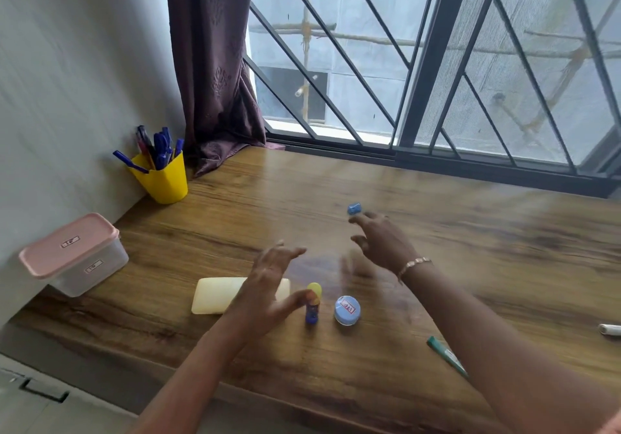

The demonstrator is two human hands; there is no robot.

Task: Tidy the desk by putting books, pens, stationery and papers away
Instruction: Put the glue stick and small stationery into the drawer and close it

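the right hand (383,242) reaches with an open grip for a small blue thing (354,208), maybe a sharpener, on the table (487,248), fingertips just short of it; a hasty poke could flick it away. the left hand (265,285), grip open and empty, hovers right by the upright glue stick (313,302) and could tip it against the jar (347,309)
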